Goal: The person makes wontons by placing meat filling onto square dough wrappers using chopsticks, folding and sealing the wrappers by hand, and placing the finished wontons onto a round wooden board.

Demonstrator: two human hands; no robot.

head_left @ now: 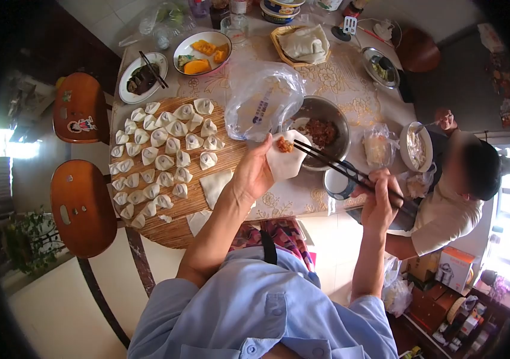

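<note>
My left hand [253, 170] holds a flat wonton wrapper [286, 163], fingers beneath it and thumb at its edge. A small lump of meat filling [284, 144] rests near the wrapper's top. In my right hand [382, 198] is a pair of dark chopsticks [340, 169], their tips touching or just beside the filling. Behind the wrapper stands a steel bowl [343, 122] with more minced meat [322, 132] in it. To the left, rows of folded wontons [173, 145] cover much of a round wooden board [219, 128]. Loose wrappers [216, 186] lie at the board's right edge.
A crumpled plastic bag [265, 99] lies between board and bowl. Bowls of pumpkin [203, 52] and dark food [142, 78] sit at the back left. At the right, another person [455, 197] sits by a white bowl [416, 146]. Two wooden chairs [83, 209] stand left.
</note>
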